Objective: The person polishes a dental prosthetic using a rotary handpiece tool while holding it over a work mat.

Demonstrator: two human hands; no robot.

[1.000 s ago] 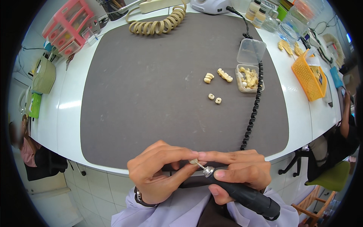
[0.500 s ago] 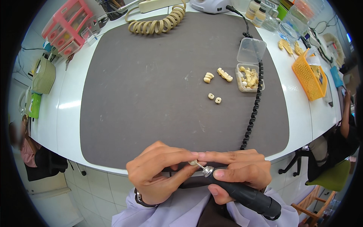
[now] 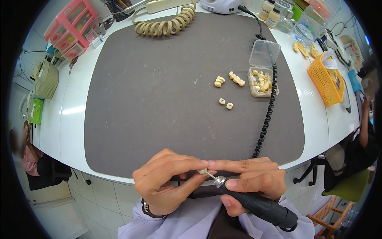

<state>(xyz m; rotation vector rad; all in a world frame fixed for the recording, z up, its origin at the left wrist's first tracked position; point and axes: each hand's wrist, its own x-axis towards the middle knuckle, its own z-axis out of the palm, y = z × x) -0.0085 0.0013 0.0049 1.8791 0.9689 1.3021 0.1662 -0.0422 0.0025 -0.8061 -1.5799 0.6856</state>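
At the mat's near edge, my left hand (image 3: 165, 185) pinches a small cream dental crown (image 3: 203, 171) between thumb and fingers, which partly hide it. My right hand (image 3: 256, 177) is wrapped round a black rotary handpiece (image 3: 264, 206) with a silver nose. Its thin bur (image 3: 211, 175) points left and meets the crown. The two index fingertips touch above it. Farther off on the grey mat (image 3: 159, 99) lie two small crowns (image 3: 226, 103), a short joined piece (image 3: 219, 81) and a longer tooth-shaped bridge (image 3: 236, 78).
A clear lidded box (image 3: 258, 94) of tooth pieces stands open on the right, with the black coiled cord (image 3: 267, 119) running across its side. Beyond are a yellow basket (image 3: 324, 81), small bottles (image 3: 273, 18), a beige coiled hose (image 3: 167, 28) and pink drawers (image 3: 69, 30). People sit at both sides.
The handpiece has shifted very slightly to the right, its tail dipping a little. Both hands keep nearly the same place and grip.
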